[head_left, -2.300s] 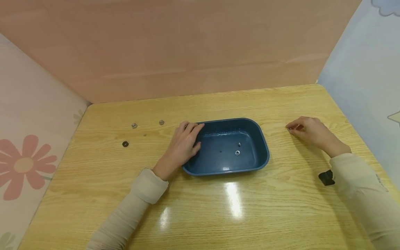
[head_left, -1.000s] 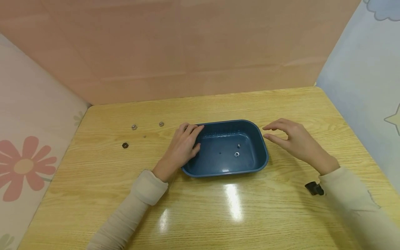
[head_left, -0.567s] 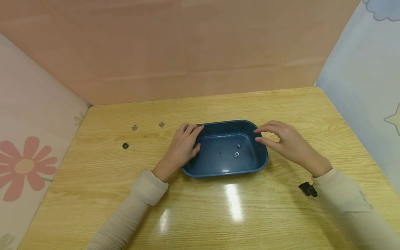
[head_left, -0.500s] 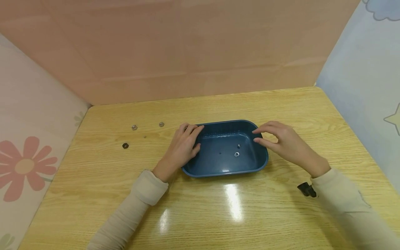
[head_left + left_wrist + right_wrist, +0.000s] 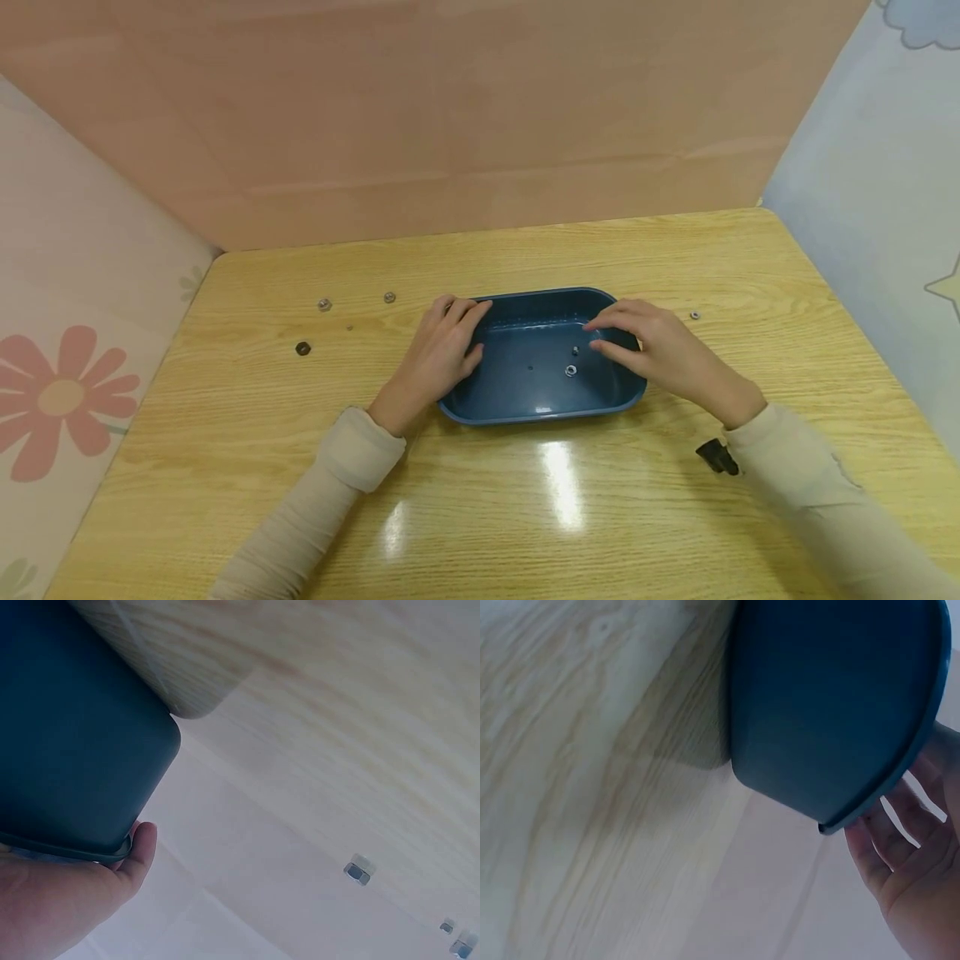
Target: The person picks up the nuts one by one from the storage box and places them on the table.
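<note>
My left hand (image 5: 442, 346) grips the left end of a blue plastic bin (image 5: 525, 414), thumb inside and fingers over the far left rim. Seen from the left wrist, fingers (image 5: 142, 855) curl at the bin's rim. Over the right end reaches my right hand (image 5: 660, 346), thumb and fingers apart with nothing between them. Just beyond its fingertips, on the bin floor, lie a shiny metal nut (image 5: 571, 371) and a smaller metal nut (image 5: 576, 351). A tiny dark speck (image 5: 530, 367) shows left of them. Another small nut (image 5: 695, 315) lies on the table, right of the bin.
On the left of the wooden table (image 5: 480, 517) lie a black nut (image 5: 303, 348), two silver nuts, one farther left (image 5: 324, 305) and one nearer the bin (image 5: 389, 297), and a tiny piece (image 5: 349, 327). Panels stand behind and at both sides. A black wrist mount (image 5: 717, 457) hangs at my right sleeve.
My right hand let go of the small nut, which now shows on the table, and moved left over the bin's right rim with its fingers apart. The left hand stayed on the bin.
</note>
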Available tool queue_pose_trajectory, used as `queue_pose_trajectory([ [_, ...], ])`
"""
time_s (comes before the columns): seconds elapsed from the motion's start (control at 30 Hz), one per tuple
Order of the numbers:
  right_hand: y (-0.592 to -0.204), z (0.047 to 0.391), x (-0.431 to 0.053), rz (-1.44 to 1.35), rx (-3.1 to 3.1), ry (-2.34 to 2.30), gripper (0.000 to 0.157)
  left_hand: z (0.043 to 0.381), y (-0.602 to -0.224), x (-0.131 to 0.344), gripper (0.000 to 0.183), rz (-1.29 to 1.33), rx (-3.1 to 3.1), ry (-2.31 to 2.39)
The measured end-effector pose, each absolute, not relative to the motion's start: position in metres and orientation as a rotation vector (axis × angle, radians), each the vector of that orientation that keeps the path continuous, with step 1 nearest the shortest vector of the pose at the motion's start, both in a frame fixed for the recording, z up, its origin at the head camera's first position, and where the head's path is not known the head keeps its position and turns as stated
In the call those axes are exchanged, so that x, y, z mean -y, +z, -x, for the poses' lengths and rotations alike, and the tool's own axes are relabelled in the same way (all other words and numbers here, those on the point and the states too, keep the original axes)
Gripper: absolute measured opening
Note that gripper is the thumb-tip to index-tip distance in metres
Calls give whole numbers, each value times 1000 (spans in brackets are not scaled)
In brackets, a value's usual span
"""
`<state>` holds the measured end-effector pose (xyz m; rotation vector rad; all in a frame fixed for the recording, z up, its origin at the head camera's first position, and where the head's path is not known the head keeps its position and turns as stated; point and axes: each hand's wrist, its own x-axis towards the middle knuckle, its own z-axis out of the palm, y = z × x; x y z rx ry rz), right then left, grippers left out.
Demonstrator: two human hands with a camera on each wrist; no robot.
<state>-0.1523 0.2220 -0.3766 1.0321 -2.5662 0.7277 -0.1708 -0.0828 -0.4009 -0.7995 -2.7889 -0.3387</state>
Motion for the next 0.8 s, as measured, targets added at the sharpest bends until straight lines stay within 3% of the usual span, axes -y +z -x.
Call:
queue_pose_trajectory([
  [0.8,-385,160,-208,-1052,2730,678,25,171,-400,82,60,807,2784,-351],
])
